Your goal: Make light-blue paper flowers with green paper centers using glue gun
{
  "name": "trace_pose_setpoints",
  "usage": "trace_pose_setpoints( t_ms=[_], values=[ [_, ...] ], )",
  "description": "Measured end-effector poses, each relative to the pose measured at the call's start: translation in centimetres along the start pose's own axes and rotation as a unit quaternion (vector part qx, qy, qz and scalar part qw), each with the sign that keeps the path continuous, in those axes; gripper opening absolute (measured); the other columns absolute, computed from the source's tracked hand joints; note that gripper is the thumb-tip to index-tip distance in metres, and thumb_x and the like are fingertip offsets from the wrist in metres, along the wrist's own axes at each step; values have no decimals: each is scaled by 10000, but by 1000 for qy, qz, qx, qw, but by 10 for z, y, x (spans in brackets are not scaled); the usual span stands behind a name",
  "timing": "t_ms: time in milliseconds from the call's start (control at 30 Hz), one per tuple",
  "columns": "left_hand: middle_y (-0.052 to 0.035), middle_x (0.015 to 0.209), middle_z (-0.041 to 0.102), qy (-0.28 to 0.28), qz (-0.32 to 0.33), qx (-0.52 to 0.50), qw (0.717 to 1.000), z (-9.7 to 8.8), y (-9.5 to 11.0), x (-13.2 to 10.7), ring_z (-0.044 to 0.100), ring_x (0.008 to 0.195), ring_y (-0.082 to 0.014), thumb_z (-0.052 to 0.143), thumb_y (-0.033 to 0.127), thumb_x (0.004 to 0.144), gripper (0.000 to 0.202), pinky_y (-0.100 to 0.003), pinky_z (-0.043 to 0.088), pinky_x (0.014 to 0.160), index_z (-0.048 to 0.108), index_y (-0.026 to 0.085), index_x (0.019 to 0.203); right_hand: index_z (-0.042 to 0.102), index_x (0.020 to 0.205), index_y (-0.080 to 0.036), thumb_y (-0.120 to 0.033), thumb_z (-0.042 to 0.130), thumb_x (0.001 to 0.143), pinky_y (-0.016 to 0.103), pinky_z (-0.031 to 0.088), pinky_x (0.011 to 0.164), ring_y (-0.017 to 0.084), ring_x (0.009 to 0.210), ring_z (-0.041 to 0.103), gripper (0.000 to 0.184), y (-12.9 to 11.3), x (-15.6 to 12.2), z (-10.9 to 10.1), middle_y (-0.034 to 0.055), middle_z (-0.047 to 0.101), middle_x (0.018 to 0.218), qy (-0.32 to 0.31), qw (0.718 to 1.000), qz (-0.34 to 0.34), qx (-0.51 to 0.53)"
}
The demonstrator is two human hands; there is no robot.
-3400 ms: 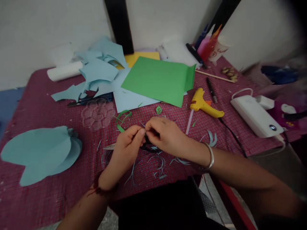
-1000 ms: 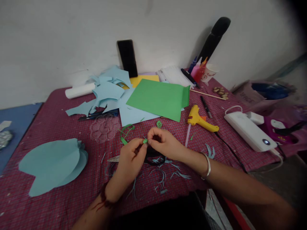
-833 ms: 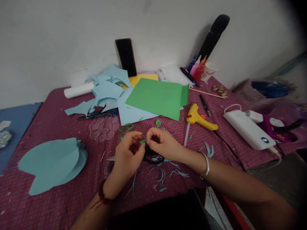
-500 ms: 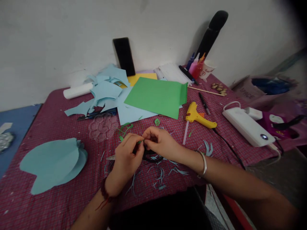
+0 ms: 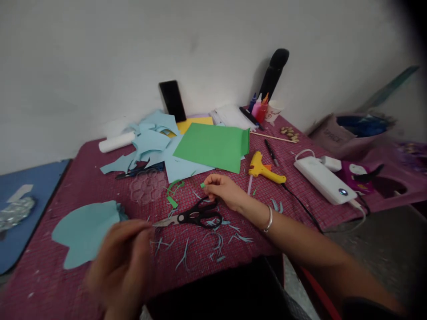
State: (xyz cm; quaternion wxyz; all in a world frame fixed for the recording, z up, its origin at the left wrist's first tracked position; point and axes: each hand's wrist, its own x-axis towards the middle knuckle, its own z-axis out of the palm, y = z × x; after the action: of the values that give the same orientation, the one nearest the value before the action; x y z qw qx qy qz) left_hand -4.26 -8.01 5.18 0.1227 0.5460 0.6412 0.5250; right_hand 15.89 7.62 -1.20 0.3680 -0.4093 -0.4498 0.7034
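Right hand grip pinched on small green piece, black-handled scissors on tabletop at its 7 o'clock, long axis roughly 9-to-3, handles nearer it; left hand, near blade tips, looks loosely parted, holding nothing, though blurred.

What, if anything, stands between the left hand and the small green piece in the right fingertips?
Black-handled scissors lie on the cloth between the left hand and the green piece; nothing visible rises above them.
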Motion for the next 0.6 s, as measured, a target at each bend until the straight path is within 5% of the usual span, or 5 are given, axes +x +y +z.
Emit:
trace_pose_setpoints(
  t_ms=[133, 233, 400, 600],
  values=[
    [23, 650, 571, -181, -109, -96, 973, 55, -9, 27, 518, 614, -112, 567, 322, 875, 210, -221, 426, 576, 609, 182, 724, 605, 692, -189, -231, 750, 621, 216, 365, 471, 70, 443, 481, 167, -4, -9, 5, -72, 560, 506, -36, 998, -9, 49],
    [35, 610, 550, -199, -164, -156, 953, 73, -16, 43, 491, 532, -102, 538, 348, 857, 216, -220, 411, 522, 574, 183, 721, 609, 709, -191, -284, 794, 585, 228, 414, 500, 78, 479, 519, 242, -13, -11, -1, -59, 597, 569, -46, 994, -9, 100],
    [37, 568, 519, -261, -135, -41, 955, 99, -31, 65, 474, 516, -119, 530, 337, 800, 190, -233, 383, 507, 588, 179, 710, 574, 678, -196, -313, 829, 548, 216, 458, 530, 67, 500, 532, 309, -27, 7, -32, -61, 605, 586, 8, 990, -22, 140],
    [2, 648, 611, -323, -77, 28, 943, 157, -34, 89, 533, 636, -152, 556, 188, 734, 104, -265, 392, 636, 619, 184, 653, 578, 641, -181, -234, 838, 499, 183, 391, 423, 54, 428, 494, 301, -19, 25, -51, -57, 610, 522, 50, 989, -14, 139]
  ],
)
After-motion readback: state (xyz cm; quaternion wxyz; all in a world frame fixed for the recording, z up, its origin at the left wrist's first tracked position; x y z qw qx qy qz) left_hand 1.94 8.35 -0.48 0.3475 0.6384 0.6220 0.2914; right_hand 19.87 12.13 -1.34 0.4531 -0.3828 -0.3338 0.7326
